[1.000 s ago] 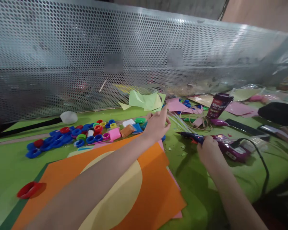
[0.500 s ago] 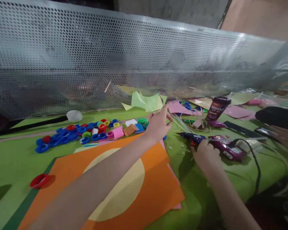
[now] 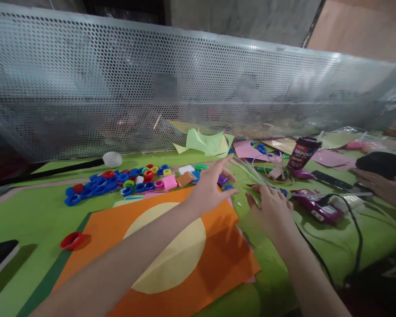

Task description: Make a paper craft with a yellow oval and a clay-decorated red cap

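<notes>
My left hand hovers over the far edge of an orange paper sheet, fingers spread and holding nothing. A purple cap and a blue cap show beside its fingers. On the sheet lies a pale yellow paper circle, partly covered by my left forearm. My right hand is open above the green table, thumb apart from its bent fingers. Just beyond it lies a dark blue glue gun, mostly hidden by that hand; whether they touch I cannot tell.
Several coloured bottle caps and small clay packs lie behind the sheet. A red ring rests at left. Rightward are a dark cup, a purple power strip with cords, and another person's hand. A perforated metal panel stands behind.
My right hand has come off the glue gun's handle and moved left, in front of it. My left hand's fingers have spread wider. The view has shifted slightly.
</notes>
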Tool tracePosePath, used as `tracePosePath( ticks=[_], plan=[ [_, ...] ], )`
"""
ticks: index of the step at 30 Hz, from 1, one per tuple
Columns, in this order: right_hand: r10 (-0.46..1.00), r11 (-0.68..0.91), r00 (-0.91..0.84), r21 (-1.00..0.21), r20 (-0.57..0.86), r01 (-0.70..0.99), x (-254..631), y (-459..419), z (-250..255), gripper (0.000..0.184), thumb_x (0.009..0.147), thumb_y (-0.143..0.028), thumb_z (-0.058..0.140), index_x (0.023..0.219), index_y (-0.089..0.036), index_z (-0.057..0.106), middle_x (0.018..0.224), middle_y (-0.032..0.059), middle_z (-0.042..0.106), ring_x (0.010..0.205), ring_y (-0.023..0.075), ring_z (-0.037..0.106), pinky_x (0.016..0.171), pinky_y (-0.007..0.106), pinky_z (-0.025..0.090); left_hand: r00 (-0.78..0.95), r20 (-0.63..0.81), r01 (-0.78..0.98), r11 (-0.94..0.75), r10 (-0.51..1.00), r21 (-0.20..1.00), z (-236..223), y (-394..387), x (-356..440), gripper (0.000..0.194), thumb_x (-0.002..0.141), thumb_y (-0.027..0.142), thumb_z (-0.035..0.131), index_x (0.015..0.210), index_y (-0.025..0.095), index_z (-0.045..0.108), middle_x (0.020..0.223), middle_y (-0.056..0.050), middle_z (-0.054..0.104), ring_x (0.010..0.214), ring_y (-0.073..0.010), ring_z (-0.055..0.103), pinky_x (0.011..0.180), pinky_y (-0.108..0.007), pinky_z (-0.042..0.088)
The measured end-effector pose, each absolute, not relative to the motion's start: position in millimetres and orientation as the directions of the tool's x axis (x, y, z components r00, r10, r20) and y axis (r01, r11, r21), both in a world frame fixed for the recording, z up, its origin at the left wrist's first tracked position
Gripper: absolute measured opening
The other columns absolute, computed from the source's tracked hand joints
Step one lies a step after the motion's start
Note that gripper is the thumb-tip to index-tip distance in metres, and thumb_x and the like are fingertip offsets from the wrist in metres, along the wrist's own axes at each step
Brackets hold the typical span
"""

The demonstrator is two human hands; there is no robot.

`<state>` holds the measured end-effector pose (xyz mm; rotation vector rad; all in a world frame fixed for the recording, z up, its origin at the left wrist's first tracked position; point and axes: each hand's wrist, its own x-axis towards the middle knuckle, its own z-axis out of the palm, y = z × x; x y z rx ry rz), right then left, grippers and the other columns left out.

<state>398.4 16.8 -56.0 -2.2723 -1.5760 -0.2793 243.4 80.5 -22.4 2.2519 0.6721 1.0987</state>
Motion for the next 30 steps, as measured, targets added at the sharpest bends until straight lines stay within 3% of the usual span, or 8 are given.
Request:
tracePosePath(
  ticks=[9,13,16,19,21,24,30],
  plan=[
    [0.914,-0.067,0.162,-0.255,0.371,0.965,366.5,27.8,-50.3,0.022,0.084,-0.030,0.046,0.100,-0.018,0.057,0.099,0.0085,0.064,0.094,0.0274,0.054,0.076,0.037,0.030,0.509,0.515,0.220,-0.682,0.690,0.697,-18.3,46.8,207.6,0.059,0.077,0.009,0.057,0.127,0.029,0.033,0.076,0.006,0.062,0.089,-0.0135,0.056,0.100,-0.035,0.027],
    [0.930,0.132,-0.021,-0.277,0.368,0.952,333.7,49.8,-28.2,0.015,0.082,-0.025,0.048,0.088,-0.018,0.060,0.090,0.0080,0.066,0.087,0.0256,0.057,0.076,0.038,0.029,0.426,0.485,0.252,-0.615,0.764,0.747,-19.2,39.8,179.8,0.061,0.073,0.007,0.058,0.126,0.028,0.035,0.074,0.007,0.061,0.089,-0.0131,0.056,0.097,-0.032,0.031],
    [0.890,0.330,-0.181,-0.318,0.418,0.889,314.5,57.6,-21.1,0.011,0.083,-0.024,0.048,0.085,-0.020,0.058,0.089,0.0029,0.066,0.085,0.0200,0.058,0.078,0.036,0.029,0.317,0.404,0.228,-0.483,0.858,0.846,-19.9,38.0,159.2,0.064,0.071,0.006,0.059,0.127,0.027,0.035,0.073,0.006,0.063,0.083,-0.0139,0.058,0.086,-0.030,0.037],
    [0.804,0.494,-0.273,-0.338,0.528,0.801,307.6,53.7,-27.3,0.011,0.084,-0.020,0.045,0.087,-0.021,0.055,0.089,0.0001,0.065,0.081,0.0151,0.059,0.080,0.034,0.029,0.235,0.231,0.035,-0.246,0.944,0.969,-24.0,36.5,144.1,0.065,0.071,0.013,0.063,0.129,0.023,0.034,0.072,0.003,0.064,0.076,-0.0149,0.059,0.072,-0.028,0.040],
    [0.745,0.560,-0.287,-0.330,0.602,0.760,308.1,48.2,-34.9,0.012,0.084,-0.018,0.043,0.089,-0.021,0.053,0.088,0.0018,0.064,0.080,0.0151,0.059,0.080,0.034,0.029,0.218,0.102,-0.127,-0.076,0.970,0.989,-29.5,35.5,137.9,0.070,0.070,0.016,0.067,0.130,0.022,0.032,0.071,0.002,0.065,0.074,-0.0150,0.060,0.069,-0.027,0.040],
    [0.638,0.672,-0.330,-0.295,0.696,0.679,309.6,40.2,-43.0,0.015,0.083,-0.012,0.045,0.092,-0.021,0.052,0.085,0.0025,0.064,0.077,0.0152,0.059,0.077,0.034,0.033,0.214,-0.028,-0.280,0.089,0.976,0.956,-39.4,33.9,132.9,0.075,0.070,0.020,0.070,0.133,0.022,0.029,0.069,0.000,0.068,0.072,-0.0150,0.060,0.069,-0.027,0.040],
    [0.498,0.795,-0.379,-0.236,0.780,0.559,303.2,25.3,-40.7,0.019,0.081,-0.010,0.054,0.098,-0.018,0.054,0.083,0.0028,0.065,0.071,0.0140,0.059,0.078,0.036,0.035,0.268,-0.109,-0.485,0.232,0.957,0.843,-48.6,23.9,131.5,0.077,0.073,0.025,0.070,0.135,0.018,0.025,0.076,-0.005,0.070,0.075,-0.0146,0.060,0.066,-0.026,0.038]
  ],
)
